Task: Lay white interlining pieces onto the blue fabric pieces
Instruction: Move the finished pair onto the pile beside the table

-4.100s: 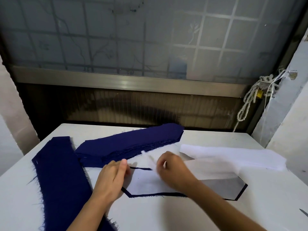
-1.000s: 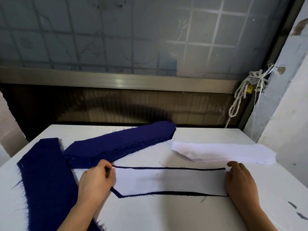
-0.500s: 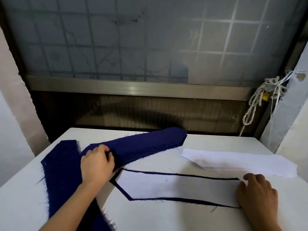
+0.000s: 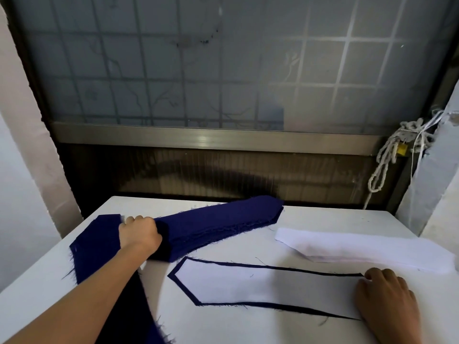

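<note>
Two hands, four lots of cloth on a white table (image 4: 248, 328).
One blue strip (image 4: 98, 244) runs down the left side. The left hand (image 4: 140, 235) grips the blue stack (image 4: 218, 224) at its left end. One interlining piece (image 4: 260, 285) lies mid-table on one blue piece (image 4: 184, 290), long axis left-right, point leftward, bare table in front. The right hand (image 4: 387, 294) rests on its right end, grasp unclear. One white stack (image 4: 360, 249) lies behind.

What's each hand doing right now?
Left hand: closed, gripping the blue fabric stack.
Right hand: on the white piece, at its end; grip cannot be told.
</note>
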Demonstrator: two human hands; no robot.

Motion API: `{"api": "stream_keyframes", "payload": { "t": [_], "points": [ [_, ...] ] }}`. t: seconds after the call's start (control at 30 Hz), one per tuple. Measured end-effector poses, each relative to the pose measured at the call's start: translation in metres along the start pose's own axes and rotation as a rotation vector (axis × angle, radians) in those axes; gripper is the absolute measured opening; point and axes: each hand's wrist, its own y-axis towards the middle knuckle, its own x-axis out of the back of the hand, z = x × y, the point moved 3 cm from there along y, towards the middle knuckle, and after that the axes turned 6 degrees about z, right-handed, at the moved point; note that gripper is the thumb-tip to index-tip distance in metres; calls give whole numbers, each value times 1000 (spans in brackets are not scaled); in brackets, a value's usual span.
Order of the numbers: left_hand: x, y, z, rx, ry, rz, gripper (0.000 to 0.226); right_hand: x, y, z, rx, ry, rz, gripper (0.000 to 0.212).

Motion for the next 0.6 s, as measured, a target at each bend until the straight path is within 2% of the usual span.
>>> {"api": "stream_keyframes", "payload": {
  "t": [0.1, 0.23, 0.43, 0.57, 0.6],
  "points": [
    [-2, -6, -4, -70, 26, -20, 29, -1, 0, 0, 7, 14, -10, 11],
    [-7, -8, -10, -297, -94, -6, 23, -1, 1, 1, 23, 25, -28, 10],
    [1, -11, -7, -321, -352, -56, 11, -3, 0, 0, 28, 14, -62, 10],
    [-3, -17, -4, -213, -670, -88, 55, -3, -1, 1, 20, -1, -88, 13],
    [-4, -19, -4, -190, -737, -103, 59, -2, 0, 1, 23, -6, -107, 15]
  ]
}}
